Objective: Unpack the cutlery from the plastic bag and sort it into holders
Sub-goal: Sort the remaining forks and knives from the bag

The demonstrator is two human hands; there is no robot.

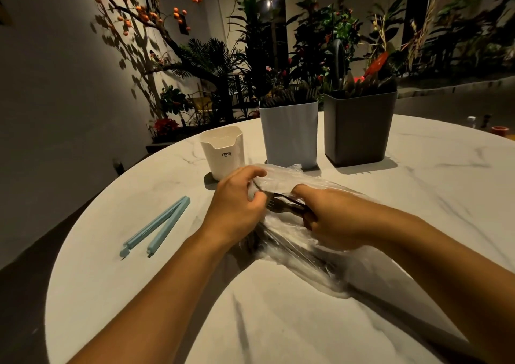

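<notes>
The clear crinkled plastic bag (281, 241) lies on the table in front of me, its mouth toward the holders. My left hand (237, 210) pinches the bag's edge with curled fingers; my right hand (331, 218) is inside the mouth, closed around a dark fork (281, 206). Bare room lies to my right and near me — the round white marble-look table (418, 174) curves off at left. An open pale blue bag clip (156, 227) lies left. Beyond stand a small white holder (223, 151), a tall white square holder (289, 135) of dark forks, and a dark grey square holder (359, 129) of cutlery. Plants (320, 43) fill the dim room behind.
</notes>
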